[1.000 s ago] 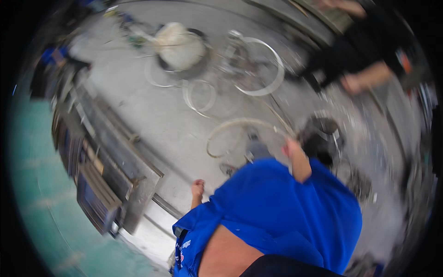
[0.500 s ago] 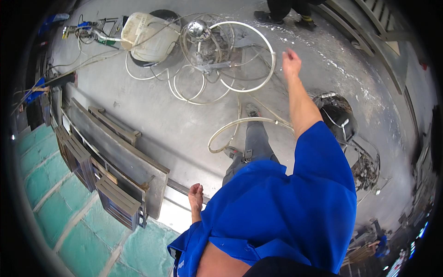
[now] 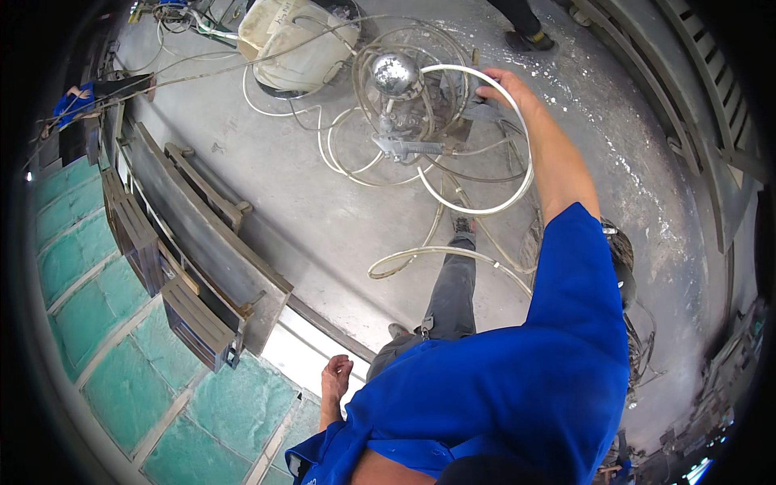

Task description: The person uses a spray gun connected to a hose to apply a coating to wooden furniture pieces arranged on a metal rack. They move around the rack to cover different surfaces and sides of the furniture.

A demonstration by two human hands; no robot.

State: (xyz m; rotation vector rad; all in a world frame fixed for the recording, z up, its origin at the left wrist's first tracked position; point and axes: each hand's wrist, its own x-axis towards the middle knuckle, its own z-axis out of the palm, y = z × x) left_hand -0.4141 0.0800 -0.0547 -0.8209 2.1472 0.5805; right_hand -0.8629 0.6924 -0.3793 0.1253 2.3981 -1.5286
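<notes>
R hand (image 3: 503,86) is stretched out to abt 1 o'clock, right at the white hose (image 3: 485,212), which makes one big loop btwn 12 and 1 o'clock. Fingers are part bent at the loop's upper edge, but can't tell if they're actually gripping it or just up against it. L hand (image 3: 337,373) hangs low at approx 7 o'clock, fingers loosely curled so kinda narrow, nothing visible in it; nearest stuff is the person's grey pants (image 3: 453,295) and a bright white strip (image 3: 311,349). Shiny silver ball (image 3: 394,75) sits at 12 o'clock just L of the white loop, w/ thin grey hoses tangled round it and a metal tool (image 3: 416,148) just below, too cluttered to ID. Off-white tub (image 3: 315,61) at 11. Near the middle a pale hose (image 3: 444,249) crosses the person's leg. Long metal plate (image 3: 202,222) at 9, brown slatted boxes (image 3: 194,315) at 8, green slabs (image 3: 242,404) btwn 7 and 8. Co-worker in a blue top (image 3: 69,101) way off at 10, another person's dark shoe (image 3: 533,40) at 1 past the R hand, metal frame w/ slats (image 3: 731,105) around 2.
</notes>
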